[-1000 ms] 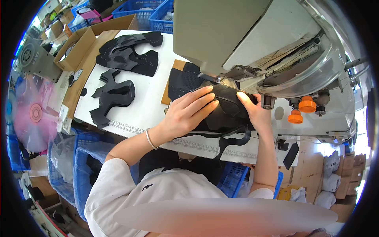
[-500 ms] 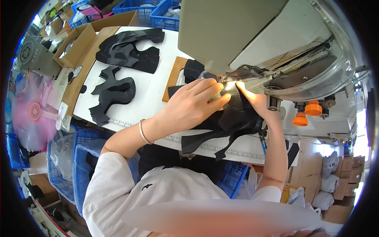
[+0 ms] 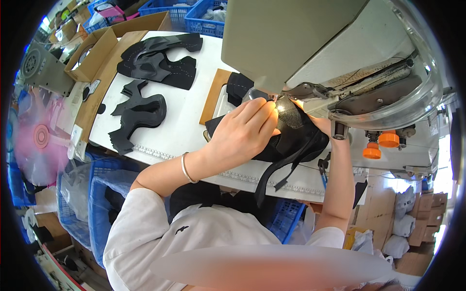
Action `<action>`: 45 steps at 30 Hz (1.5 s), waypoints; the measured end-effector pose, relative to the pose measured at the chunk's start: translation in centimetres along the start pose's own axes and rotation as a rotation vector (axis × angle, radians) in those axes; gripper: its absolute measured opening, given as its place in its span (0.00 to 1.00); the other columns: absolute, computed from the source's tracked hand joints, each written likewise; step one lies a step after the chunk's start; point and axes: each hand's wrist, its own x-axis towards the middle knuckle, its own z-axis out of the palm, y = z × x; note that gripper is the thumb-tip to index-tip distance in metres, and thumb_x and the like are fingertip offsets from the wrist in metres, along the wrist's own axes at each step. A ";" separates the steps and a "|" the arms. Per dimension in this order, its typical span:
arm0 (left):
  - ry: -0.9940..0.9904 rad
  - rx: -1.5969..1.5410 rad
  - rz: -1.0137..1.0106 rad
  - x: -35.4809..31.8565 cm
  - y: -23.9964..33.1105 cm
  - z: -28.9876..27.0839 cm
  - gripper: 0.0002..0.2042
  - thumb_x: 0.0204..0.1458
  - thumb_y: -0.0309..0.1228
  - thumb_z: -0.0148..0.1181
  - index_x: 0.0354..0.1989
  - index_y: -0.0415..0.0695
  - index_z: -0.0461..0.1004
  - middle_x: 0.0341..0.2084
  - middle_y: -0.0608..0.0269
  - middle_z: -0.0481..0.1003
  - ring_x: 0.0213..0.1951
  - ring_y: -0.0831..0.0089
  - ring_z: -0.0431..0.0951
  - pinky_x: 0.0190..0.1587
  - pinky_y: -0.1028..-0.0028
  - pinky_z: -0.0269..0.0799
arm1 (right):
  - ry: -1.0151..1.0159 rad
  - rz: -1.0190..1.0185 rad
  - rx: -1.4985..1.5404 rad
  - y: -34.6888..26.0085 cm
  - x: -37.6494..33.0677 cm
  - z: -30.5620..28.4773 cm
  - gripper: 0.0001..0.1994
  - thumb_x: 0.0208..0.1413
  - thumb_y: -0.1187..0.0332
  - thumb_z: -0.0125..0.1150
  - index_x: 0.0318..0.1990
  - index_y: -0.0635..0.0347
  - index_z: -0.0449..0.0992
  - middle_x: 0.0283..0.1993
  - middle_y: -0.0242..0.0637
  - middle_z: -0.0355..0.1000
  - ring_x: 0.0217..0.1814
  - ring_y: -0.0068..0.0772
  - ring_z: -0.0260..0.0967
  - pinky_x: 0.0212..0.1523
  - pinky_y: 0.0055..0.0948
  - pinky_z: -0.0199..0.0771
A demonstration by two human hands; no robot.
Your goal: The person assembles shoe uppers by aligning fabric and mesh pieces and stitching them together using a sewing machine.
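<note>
Under the lit needle area of a sewing machine lies a black shoe upper, partly perforated, with loose strips hanging over the table's near edge. My left hand is closed beside the needle, its fingertips pinched at the upper's left side. On the opposite side my right hand grips the upper's right edge; most of its fingers are hidden under the material and behind the machine.
Stacked black cut pieces and more curved ones lie on the white table at left. Scissors rest near my right forearm. Orange knobs stick out at right. A pink fan stands far left.
The shoe upper has turned under the needle, and its strips now hang lower and closer together. My left hand has shifted slightly right and down; the right hand has moved a little down.
</note>
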 end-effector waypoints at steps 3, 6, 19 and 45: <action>-0.013 -0.022 0.004 -0.1 -0.1 0.0 0.19 0.40 0.32 0.67 0.39 0.33 0.73 0.40 0.55 0.72 0.46 0.59 0.73 0.45 0.67 0.74 | 0.005 0.029 0.001 1.7 -0.2 0.5 0.17 0.59 0.61 0.61 0.54 0.55 0.73 0.53 0.36 0.74 0.56 0.31 0.70 0.57 0.32 0.69; -0.013 -0.036 0.015 -0.2 -0.3 0.0 0.18 0.40 0.32 0.67 0.38 0.33 0.74 0.40 0.55 0.72 0.46 0.59 0.74 0.44 0.67 0.74 | 0.010 0.022 0.056 2.4 -0.2 0.7 0.18 0.58 0.61 0.61 0.54 0.55 0.73 0.54 0.36 0.74 0.55 0.32 0.70 0.57 0.33 0.68; 0.072 -0.147 -0.076 -0.7 -0.3 0.7 0.14 0.43 0.31 0.68 0.36 0.35 0.77 0.40 0.60 0.74 0.46 0.59 0.73 0.45 0.66 0.73 | 0.906 0.474 0.437 -2.2 -8.1 4.0 0.16 0.58 0.61 0.62 0.49 0.60 0.75 0.36 0.29 0.73 0.42 0.27 0.71 0.43 0.28 0.72; 0.259 -0.555 -0.662 -1.9 0.6 2.5 0.14 0.46 0.27 0.67 0.42 0.41 0.75 0.35 0.63 0.77 0.34 0.67 0.71 0.40 0.72 0.67 | 0.947 0.175 0.757 -8.9 -11.1 5.8 0.12 0.55 0.72 0.63 0.43 0.64 0.68 0.42 0.38 0.67 0.45 0.33 0.66 0.50 0.32 0.67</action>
